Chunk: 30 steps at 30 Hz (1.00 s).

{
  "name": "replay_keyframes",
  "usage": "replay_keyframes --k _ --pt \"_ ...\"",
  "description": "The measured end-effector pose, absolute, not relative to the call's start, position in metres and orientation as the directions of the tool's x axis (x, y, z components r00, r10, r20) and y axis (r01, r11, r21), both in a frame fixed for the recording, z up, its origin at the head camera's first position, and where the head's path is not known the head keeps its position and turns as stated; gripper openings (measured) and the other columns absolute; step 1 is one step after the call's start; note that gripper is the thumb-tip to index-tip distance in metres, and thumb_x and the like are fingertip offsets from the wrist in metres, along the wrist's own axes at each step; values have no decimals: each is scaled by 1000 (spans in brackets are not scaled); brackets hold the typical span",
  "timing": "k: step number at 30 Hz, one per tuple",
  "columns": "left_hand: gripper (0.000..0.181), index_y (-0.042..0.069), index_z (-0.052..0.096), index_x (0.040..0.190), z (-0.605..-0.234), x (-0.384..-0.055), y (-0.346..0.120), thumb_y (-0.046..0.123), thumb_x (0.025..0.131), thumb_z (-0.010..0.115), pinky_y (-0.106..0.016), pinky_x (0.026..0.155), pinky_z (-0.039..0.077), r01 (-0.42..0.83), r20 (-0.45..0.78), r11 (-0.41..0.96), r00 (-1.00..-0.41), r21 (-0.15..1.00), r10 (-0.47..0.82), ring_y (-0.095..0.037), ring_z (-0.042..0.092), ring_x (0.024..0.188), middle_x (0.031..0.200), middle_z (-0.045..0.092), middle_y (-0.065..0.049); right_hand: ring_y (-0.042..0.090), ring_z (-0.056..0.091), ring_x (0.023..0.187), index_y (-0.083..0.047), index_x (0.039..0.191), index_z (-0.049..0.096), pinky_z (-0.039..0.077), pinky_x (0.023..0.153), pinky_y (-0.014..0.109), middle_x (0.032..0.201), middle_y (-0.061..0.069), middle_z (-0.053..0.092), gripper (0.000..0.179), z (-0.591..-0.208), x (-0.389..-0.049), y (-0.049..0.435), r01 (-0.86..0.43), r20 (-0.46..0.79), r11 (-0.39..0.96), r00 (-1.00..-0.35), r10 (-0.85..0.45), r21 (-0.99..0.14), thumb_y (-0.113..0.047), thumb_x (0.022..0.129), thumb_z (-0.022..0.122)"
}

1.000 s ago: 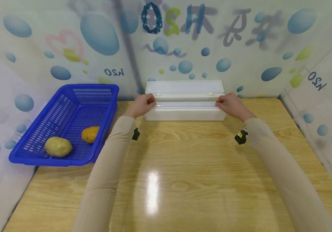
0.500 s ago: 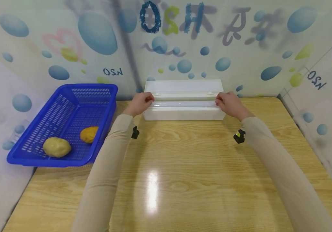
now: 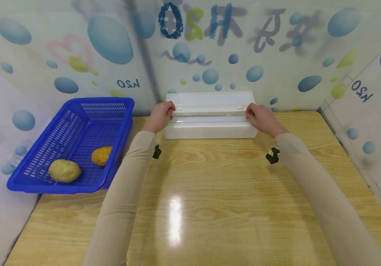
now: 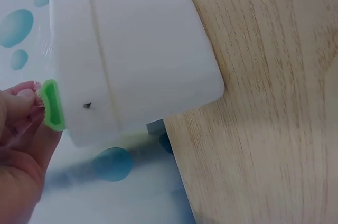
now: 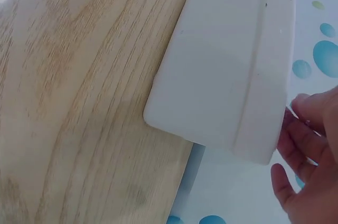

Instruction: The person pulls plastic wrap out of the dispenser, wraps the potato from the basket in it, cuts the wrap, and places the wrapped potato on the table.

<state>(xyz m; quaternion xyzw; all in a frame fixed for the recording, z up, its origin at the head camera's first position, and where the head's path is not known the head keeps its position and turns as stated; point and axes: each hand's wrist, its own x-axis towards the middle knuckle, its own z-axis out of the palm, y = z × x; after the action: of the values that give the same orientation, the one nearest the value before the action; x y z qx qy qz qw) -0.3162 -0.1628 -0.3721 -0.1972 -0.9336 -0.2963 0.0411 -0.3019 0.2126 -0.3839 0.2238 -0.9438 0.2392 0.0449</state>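
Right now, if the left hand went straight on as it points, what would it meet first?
The left hand would probably meet the raised lid of the white box, just ahead in the head view, though depth is hard to judge there.

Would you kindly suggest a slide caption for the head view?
Left hand and right hand at opposite ends of a long, open white plastic box, near a blue perforated basket.

Box [image 3: 210, 132] at the table's [image 3: 217, 192] back, basket [image 3: 85, 138] to its left
The wall [image 3: 190, 70] is behind; in the basket, a potato [image 3: 64, 170] lies left of another piece of produce [image 3: 101, 156].
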Motion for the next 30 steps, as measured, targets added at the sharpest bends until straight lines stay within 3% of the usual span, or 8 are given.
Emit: replay_keyframes --k 5,11,22,30 --pt "13 -6 57 104 -373 -317 -158 -5 99 45 -40 78 47 347 226 777 -937 524 266 -30 57 89 96 58 -18 30 53 67 5 102 49 43 63 42 94 21 63 10 -381 -301 211 -434 162 775 -899 -407 -459 -3 100 43" --pt "11 -3 57 102 -375 -321 -156 -4 99 46 -39 79 49 356 287 783 -929 510 235 -30 60 92 96 57 -18 25 42 52 2 103 43 33 53 34 95 22 65 10 -375 -297 207 -438 188 793 -899 -396 -424 -5 102 37" --pt "13 -6 59 103 -372 -325 -154 -8 97 47 -39 80 48 406 351 773 -902 488 252 -30 58 90 96 57 -18 25 41 50 0 106 38 32 51 34 106 29 64 9 -373 -305 206 -327 154 811 -945 -289 -485 -6 103 32" --pt "15 -6 58 106 -371 -329 -156 -7 98 45 -35 81 50 435 379 758 -886 485 266 -29 58 93 100 56 -18 31 53 59 1 107 38 33 52 34 107 29 64 9 -372 -307 205 -278 133 800 -960 -245 -531 -6 103 32"
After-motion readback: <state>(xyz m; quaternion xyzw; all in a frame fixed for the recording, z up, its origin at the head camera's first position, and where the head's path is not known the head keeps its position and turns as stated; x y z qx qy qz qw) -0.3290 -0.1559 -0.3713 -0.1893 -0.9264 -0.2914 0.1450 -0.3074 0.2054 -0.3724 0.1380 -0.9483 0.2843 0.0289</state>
